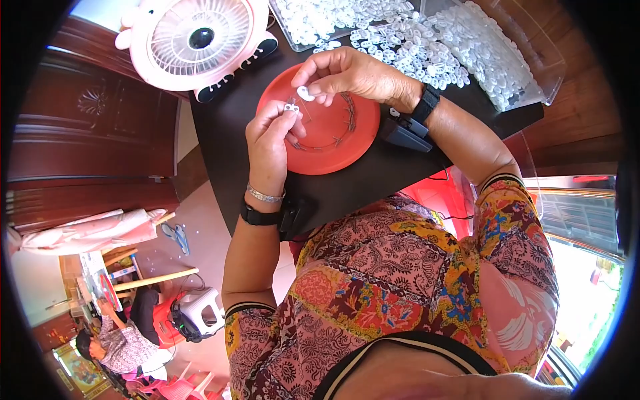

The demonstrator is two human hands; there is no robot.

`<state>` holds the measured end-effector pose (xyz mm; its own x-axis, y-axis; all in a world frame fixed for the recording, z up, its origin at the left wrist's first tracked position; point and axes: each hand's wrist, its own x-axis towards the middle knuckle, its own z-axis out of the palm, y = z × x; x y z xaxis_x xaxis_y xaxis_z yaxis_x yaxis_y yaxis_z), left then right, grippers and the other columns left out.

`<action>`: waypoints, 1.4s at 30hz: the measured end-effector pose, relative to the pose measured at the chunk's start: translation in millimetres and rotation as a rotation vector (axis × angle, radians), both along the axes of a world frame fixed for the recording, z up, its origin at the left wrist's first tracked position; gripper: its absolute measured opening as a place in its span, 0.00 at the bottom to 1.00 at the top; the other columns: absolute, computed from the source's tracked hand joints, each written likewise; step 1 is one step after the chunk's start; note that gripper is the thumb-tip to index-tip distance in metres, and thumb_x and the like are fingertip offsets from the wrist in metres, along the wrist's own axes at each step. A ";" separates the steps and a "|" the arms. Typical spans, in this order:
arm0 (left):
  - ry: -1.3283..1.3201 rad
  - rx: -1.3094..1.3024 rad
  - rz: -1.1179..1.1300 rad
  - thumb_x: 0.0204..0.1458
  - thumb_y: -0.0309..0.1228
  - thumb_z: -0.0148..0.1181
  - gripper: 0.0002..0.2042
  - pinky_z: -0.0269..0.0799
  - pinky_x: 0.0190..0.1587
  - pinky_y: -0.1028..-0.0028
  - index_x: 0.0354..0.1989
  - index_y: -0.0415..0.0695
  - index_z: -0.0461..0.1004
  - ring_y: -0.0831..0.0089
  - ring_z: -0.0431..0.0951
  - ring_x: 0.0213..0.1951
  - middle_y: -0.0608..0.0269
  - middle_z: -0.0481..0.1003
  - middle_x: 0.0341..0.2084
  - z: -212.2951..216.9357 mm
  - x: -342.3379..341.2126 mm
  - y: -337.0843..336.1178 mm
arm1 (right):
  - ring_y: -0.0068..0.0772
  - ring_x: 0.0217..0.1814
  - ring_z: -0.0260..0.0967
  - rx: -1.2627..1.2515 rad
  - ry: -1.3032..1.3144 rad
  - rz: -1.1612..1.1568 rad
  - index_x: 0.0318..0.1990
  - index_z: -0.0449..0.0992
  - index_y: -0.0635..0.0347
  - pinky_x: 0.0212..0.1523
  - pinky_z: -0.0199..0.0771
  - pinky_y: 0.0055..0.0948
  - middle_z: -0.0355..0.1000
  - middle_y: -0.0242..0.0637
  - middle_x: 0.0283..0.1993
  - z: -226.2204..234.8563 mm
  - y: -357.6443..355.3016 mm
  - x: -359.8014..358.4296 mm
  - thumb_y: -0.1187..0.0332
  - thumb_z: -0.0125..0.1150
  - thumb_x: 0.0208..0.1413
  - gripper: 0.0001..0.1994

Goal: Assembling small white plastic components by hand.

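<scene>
Dark table [220, 153], upper middle of frame — red dish [333, 143] lying on it, both hands working above.
Left hand [270, 143] is pinching a small white clip [291, 107] between thumb and fingertips; right hand [350, 73] is pinching a white button [305, 94] just beside it. Risk, as judged — a loosening pinch dropping the button among the metal springs [348, 110] in the dish, or off toward the white button pile [427, 40] at upper right.
</scene>
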<state>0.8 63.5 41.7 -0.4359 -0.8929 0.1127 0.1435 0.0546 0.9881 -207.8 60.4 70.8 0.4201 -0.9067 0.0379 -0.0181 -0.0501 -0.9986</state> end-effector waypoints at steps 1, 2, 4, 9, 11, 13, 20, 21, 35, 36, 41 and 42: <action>0.006 -0.001 0.000 0.53 0.28 0.51 0.07 0.61 0.27 0.81 0.27 0.38 0.72 0.82 0.68 0.22 0.67 0.72 0.19 0.0 -0.3 -0.3 | 0.14 0.35 0.68 0.015 -0.012 0.008 0.46 0.75 0.62 0.38 0.71 0.17 0.74 0.28 0.37 0.5 0.1 -0.2 0.71 0.60 0.55 0.11; 0.011 -0.001 -0.001 0.53 0.28 0.50 0.07 0.61 0.27 0.81 0.27 0.38 0.72 0.82 0.68 0.22 0.67 0.72 0.19 -0.4 -0.4 0.2 | 0.14 0.35 0.68 0.017 -0.013 0.007 0.46 0.75 0.62 0.38 0.71 0.17 0.74 0.28 0.37 1.1 1.0 0.1 0.71 0.60 0.55 0.11; 0.003 -0.007 -0.007 0.53 0.28 0.50 0.07 0.61 0.27 0.81 0.27 0.38 0.72 0.82 0.68 0.22 0.66 0.72 0.19 -0.5 -0.4 1.0 | 0.14 0.35 0.68 0.016 0.002 -0.012 0.45 0.75 0.62 0.37 0.70 0.17 0.74 0.28 0.36 2.2 2.7 1.4 0.71 0.59 0.55 0.11; 0.005 0.004 -0.013 0.53 0.27 0.50 0.07 0.61 0.27 0.81 0.27 0.38 0.72 0.82 0.67 0.22 0.66 0.71 0.19 -0.5 0.1 1.8 | 0.14 0.33 0.66 -0.040 0.054 -0.017 0.45 0.76 0.61 0.36 0.69 0.16 0.73 0.27 0.35 2.0 4.3 5.1 0.71 0.60 0.55 0.11; 0.001 -0.002 -0.003 0.53 0.28 0.50 0.08 0.61 0.28 0.81 0.27 0.38 0.71 0.81 0.68 0.23 0.65 0.72 0.19 -0.3 0.3 1.3 | 0.14 0.32 0.65 -0.049 0.050 -0.025 0.45 0.76 0.61 0.36 0.68 0.16 0.73 0.27 0.35 1.8 4.8 6.2 0.71 0.60 0.55 0.11; 0.033 -0.003 -0.018 0.54 0.28 0.49 0.08 0.62 0.28 0.81 0.27 0.38 0.71 0.81 0.69 0.23 0.64 0.72 0.20 -0.3 -0.2 1.1 | 0.14 0.31 0.64 -0.128 0.066 -0.006 0.44 0.77 0.61 0.35 0.67 0.17 0.74 0.27 0.35 0.5 4.7 6.8 0.71 0.60 0.55 0.10; 0.286 0.108 -0.128 0.55 0.29 0.46 0.08 0.65 0.31 0.77 0.29 0.39 0.70 0.74 0.74 0.27 0.59 0.74 0.23 -4.4 -0.8 -2.3 | 0.19 0.37 0.69 -0.203 0.127 0.076 0.45 0.77 0.61 0.42 0.69 0.22 0.76 0.30 0.38 -0.7 7.7 9.5 0.73 0.61 0.53 0.11; 0.286 0.108 -0.127 0.55 0.29 0.46 0.08 0.65 0.31 0.77 0.29 0.39 0.70 0.74 0.74 0.27 0.59 0.74 0.23 -5.7 -0.2 -3.4 | 0.19 0.37 0.69 -0.203 0.127 0.077 0.45 0.77 0.61 0.42 0.69 0.22 0.76 0.30 0.38 -0.4 7.9 9.3 0.73 0.61 0.53 0.11; 0.027 0.080 0.031 0.53 0.28 0.50 0.08 0.59 0.24 0.82 0.23 0.41 0.67 0.82 0.64 0.19 0.69 0.66 0.17 -0.4 -4.1 2.3 | 0.15 0.31 0.71 0.011 0.013 -0.157 0.39 0.76 0.62 0.32 0.73 0.15 0.75 0.29 0.31 -3.2 0.2 3.6 0.66 0.60 0.56 0.09; 0.049 0.079 0.034 0.52 0.28 0.52 0.07 0.57 0.23 0.82 0.22 0.42 0.67 0.84 0.63 0.19 0.70 0.66 0.17 -0.3 -5.4 3.0 | 0.15 0.31 0.71 0.010 0.009 -0.159 0.39 0.76 0.62 0.32 0.73 0.15 0.75 0.29 0.31 -2.4 0.9 4.4 0.66 0.60 0.56 0.09; 0.011 0.049 0.035 0.53 0.27 0.50 0.07 0.58 0.23 0.82 0.24 0.40 0.69 0.82 0.64 0.19 0.70 0.65 0.16 -1.4 -5.5 2.7 | 0.15 0.32 0.72 0.001 0.087 -0.150 0.43 0.75 0.62 0.33 0.73 0.14 0.75 0.29 0.35 -1.1 3.3 5.7 0.67 0.60 0.56 0.10; 0.027 0.058 0.033 0.52 0.27 0.52 0.07 0.58 0.23 0.83 0.23 0.41 0.68 0.84 0.63 0.19 0.70 0.66 0.17 -1.6 -5.7 2.6 | 0.15 0.32 0.72 0.001 0.086 -0.151 0.43 0.75 0.62 0.33 0.73 0.14 0.75 0.29 0.35 -1.2 3.7 5.8 0.67 0.60 0.56 0.10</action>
<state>-4.9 66.1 40.1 -0.4036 -0.9121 0.0720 0.1696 0.0028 0.9855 -202.0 64.1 69.5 0.2810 -0.9597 0.0064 -0.1110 -0.0391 -0.9930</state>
